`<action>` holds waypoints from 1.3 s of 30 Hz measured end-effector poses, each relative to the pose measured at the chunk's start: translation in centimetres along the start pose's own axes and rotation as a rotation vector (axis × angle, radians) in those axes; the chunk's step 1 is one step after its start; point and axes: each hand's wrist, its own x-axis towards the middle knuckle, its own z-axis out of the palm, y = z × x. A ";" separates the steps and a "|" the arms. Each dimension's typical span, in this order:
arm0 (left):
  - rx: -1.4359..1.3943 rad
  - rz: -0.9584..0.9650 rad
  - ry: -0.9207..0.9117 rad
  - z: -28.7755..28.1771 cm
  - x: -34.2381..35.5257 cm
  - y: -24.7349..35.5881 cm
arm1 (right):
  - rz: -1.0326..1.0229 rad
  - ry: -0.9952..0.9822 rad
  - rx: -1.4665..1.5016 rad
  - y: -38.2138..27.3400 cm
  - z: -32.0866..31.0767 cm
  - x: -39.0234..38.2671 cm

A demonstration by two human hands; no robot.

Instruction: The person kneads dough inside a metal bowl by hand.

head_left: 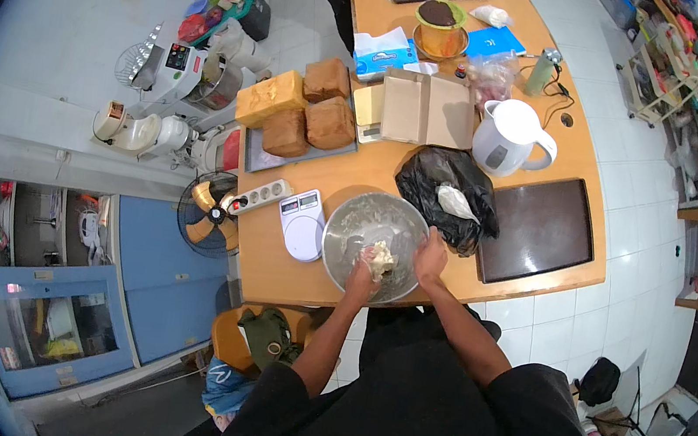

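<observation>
A wide metal mixing bowl sits near the table's front edge, its inner wall smeared with pale residue. Inside it, my left hand has its fingers closed around a lump of pale, sticky dough. My right hand grips the bowl's right rim. Just left of the bowl lies a white kitchen scale. Behind and to the right is a crumpled black plastic bag with a small white bag on top.
Bread loaves rest on a tray at the left, beside an open cardboard box. A white electric kettle and dark baking tray stand right. A power strip lies along the left edge, near a fan.
</observation>
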 end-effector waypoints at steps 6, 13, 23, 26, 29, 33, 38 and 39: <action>0.305 -0.114 0.146 3.3 0.2 -1.5 | 0.011 -0.006 -0.007 0.0 -0.2 0.0; 0.453 -0.362 0.189 5.4 3.2 5.0 | -0.017 0.000 -0.020 -0.2 -0.3 -0.2; 0.800 -0.029 0.211 5.4 7.1 1.4 | 0.029 0.020 0.006 0.2 -0.3 -0.6; 0.734 0.105 0.397 5.6 8.9 0.1 | 0.006 0.051 0.015 0.1 -0.2 -0.6; 0.572 -0.069 0.447 5.1 11.4 1.1 | 0.022 0.023 -0.040 0.7 0.0 -0.6; 0.276 -0.519 0.457 6.6 12.7 0.8 | 0.012 0.047 0.016 -0.8 -0.5 -0.9; -0.038 -0.404 0.451 8.1 11.9 5.2 | 0.050 0.125 -0.020 -0.4 0.1 0.0; -0.107 -0.218 0.390 8.6 11.0 5.5 | 0.065 0.145 -0.004 -0.4 0.1 0.3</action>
